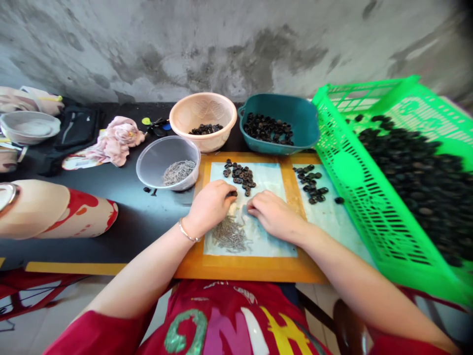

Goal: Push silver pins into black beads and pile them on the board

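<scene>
My left hand (213, 204), with a bracelet at its wrist, pinches a small round black part (231, 194) between thumb and fingers. Across from it, my right hand (272, 212) has its fingertips pressed together over the pale sheet (275, 246); whatever they hold is hidden or too small to name. Just below the hands lies a pile of thin metal pins (231, 234). Beyond them sits a cluster of black round parts with centre holes (242, 176), and another group of black parts (314, 185) lies to the right.
A clear bowl of metal pins (142, 167), a pink bowl (181, 116) and a teal basin (303, 123) stand at the back. A green crate (345, 167) full of black parts fills the right side. At left are a paper cup (84, 214) and a pink cloth (120, 140).
</scene>
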### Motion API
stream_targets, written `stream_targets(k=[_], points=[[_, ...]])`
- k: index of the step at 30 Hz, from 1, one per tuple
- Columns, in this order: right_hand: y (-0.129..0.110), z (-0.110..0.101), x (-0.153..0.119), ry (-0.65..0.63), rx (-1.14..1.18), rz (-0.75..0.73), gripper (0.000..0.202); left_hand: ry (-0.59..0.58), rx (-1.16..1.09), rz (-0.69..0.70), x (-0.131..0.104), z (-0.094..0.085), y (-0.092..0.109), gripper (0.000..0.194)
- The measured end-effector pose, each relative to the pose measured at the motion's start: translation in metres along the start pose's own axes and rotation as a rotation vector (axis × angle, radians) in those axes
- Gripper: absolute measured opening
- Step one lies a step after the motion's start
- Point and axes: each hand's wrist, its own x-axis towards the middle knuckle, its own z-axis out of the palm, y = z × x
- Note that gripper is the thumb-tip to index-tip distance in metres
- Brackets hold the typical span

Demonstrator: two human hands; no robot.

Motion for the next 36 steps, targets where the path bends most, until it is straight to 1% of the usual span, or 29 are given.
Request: stream_targets(k=[3,6,7,8,9,10,13,15,17,21,25,30,33,36], points=[[0.001,-0.008,-0.001,0.071,0.187,0.102,0.010,0.015,-0.294,-0.123,0.001,0.000,0.003,0.022],[-0.001,-0.016,0.000,0.155,0.345,0.209,0.008,-0.049,-0.643,-0.270,0.002,0.002,0.005,0.026],[-0.002,-0.018,0.000,0.180,0.384,0.242,0.006,-0.062,-0.711,-0.294,0.002,0.003,0.005,0.029],[-0.002,-0.019,0.001,0.201,0.414,0.274,0.005,-0.053,-0.735,-0.304,0.002,0.003,0.004,0.030],[-0.002,-0.019,0.001,0.219,0.433,0.303,0.004,-0.028,-0.707,-0.300,0.002,0.004,0.003,0.031],[-0.002,-0.019,0.002,0.235,0.440,0.330,0.004,0.016,-0.630,-0.283,0.002,0.004,0.000,0.031],[0.002,-0.017,0.002,0.273,0.414,0.384,0.007,0.151,-0.234,-0.172,0.004,0.002,-0.008,0.026],[0.006,-0.014,0.002,0.292,0.383,0.395,0.010,0.196,-0.004,-0.091,0.007,0.001,-0.012,0.027],[0.008,-0.013,0.003,0.300,0.361,0.402,0.012,0.197,0.117,-0.023,0.009,0.002,-0.012,0.030],[0.011,-0.011,0.004,0.285,0.366,0.422,0.013,0.109,0.190,0.105,0.013,0.011,-0.001,0.031],[0.010,-0.008,0.005,0.282,0.386,0.416,0.015,0.044,0.268,0.149,0.014,0.020,0.011,0.029],[0.006,-0.005,0.007,0.291,0.422,0.388,0.015,0.066,0.276,0.185,0.013,0.021,0.014,0.017],[0.005,-0.005,0.009,0.309,0.442,0.385,0.014,0.088,0.214,0.259,0.014,0.020,0.014,0.014],[0.004,-0.006,0.009,0.317,0.455,0.374,0.014,0.083,0.115,0.322,0.014,0.021,0.014,0.013]])
